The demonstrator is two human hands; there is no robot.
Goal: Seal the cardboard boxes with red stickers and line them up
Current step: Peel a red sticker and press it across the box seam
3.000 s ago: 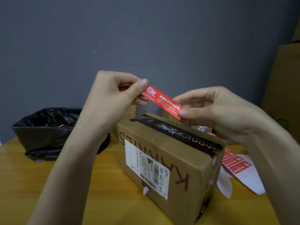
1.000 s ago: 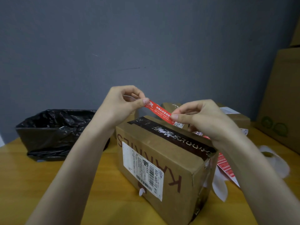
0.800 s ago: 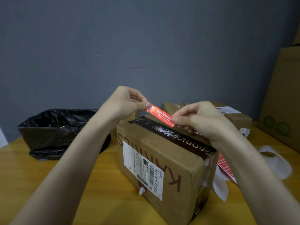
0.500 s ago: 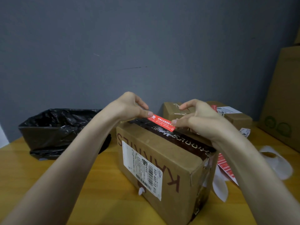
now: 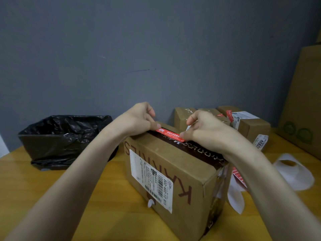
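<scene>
While the left hand (image 5: 139, 120) pinches one end of the red sticker (image 5: 171, 135) and the right hand (image 5: 206, 130) pinches the other, the strip lies between them on the cardboard box (image 5: 175, 164) just beneath both hands.

Both forearms are bare, slender and uncovered as far as the picture's edges show. The left hand (image 5: 137, 119) and right hand (image 5: 205, 129) are bare too, the fingers (image 5: 154, 126) slim with short, plain nails.
</scene>
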